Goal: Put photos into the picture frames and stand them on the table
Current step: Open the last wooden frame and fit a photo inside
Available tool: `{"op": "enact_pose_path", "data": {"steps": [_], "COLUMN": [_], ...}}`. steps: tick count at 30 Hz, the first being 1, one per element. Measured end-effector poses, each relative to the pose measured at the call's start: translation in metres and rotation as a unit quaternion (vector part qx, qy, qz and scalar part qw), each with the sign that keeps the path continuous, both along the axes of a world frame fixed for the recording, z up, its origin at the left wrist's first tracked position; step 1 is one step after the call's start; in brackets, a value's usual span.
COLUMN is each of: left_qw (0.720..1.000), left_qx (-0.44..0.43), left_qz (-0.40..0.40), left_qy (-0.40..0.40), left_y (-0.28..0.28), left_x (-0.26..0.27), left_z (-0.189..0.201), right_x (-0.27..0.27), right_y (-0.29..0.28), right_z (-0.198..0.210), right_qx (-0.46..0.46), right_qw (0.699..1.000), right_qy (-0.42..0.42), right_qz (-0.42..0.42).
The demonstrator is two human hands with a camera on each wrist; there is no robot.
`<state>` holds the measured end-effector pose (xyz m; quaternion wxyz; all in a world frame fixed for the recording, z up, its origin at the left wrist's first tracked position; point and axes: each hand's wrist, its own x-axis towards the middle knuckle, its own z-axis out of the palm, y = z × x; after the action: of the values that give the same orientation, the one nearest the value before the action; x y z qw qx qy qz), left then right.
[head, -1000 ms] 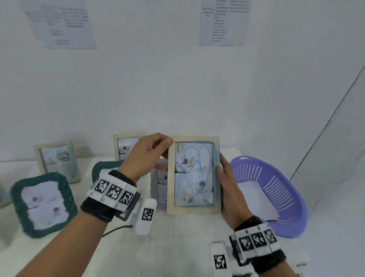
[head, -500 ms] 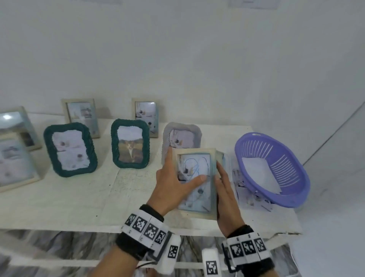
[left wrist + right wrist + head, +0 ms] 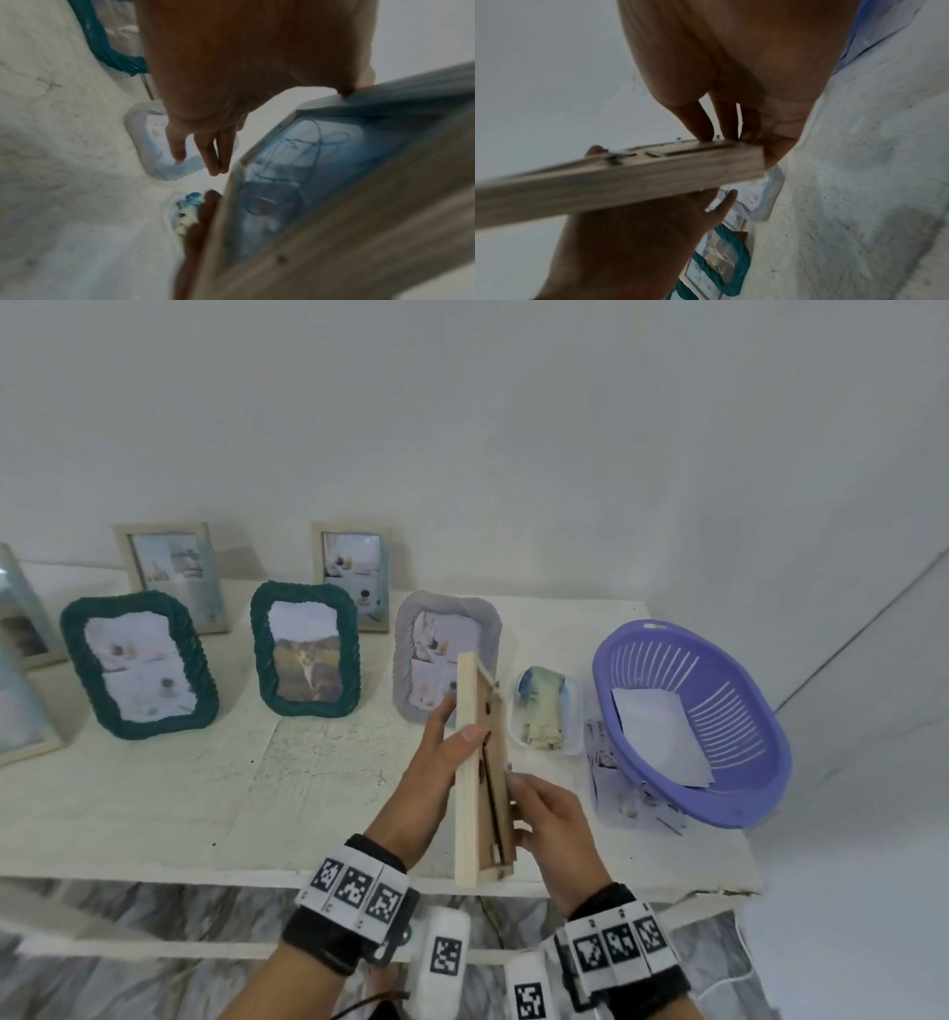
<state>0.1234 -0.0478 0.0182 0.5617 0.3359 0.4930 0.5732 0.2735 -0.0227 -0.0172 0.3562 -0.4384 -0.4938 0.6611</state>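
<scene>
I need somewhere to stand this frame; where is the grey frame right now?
In the head view, the grey frame stands mid-table, right of the green frame, just behind the held wooden frame.

Matt pale wood frame (image 3: 466,762); slotted, seemingly plastic basket (image 3: 719,793); rough table (image 3: 205,788).
</scene>
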Motion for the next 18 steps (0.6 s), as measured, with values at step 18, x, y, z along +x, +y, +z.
{"op": "enact_pose_path", "data": {"steps": [18], "left_qw": [0.885], "left_qx": [-0.088], "left_qz": [0.135], "left_qy": [0.436], "left_y": [-0.026], "left_x": [-0.040], "left_z": [-0.100], "right_x": [0.008], "right_y": [-0.002], "right_z": [-0.059], "right_qx": [0.218], "right_qw": [0.899], "right_qy": [-0.378], "right_qz": [0.036]}}
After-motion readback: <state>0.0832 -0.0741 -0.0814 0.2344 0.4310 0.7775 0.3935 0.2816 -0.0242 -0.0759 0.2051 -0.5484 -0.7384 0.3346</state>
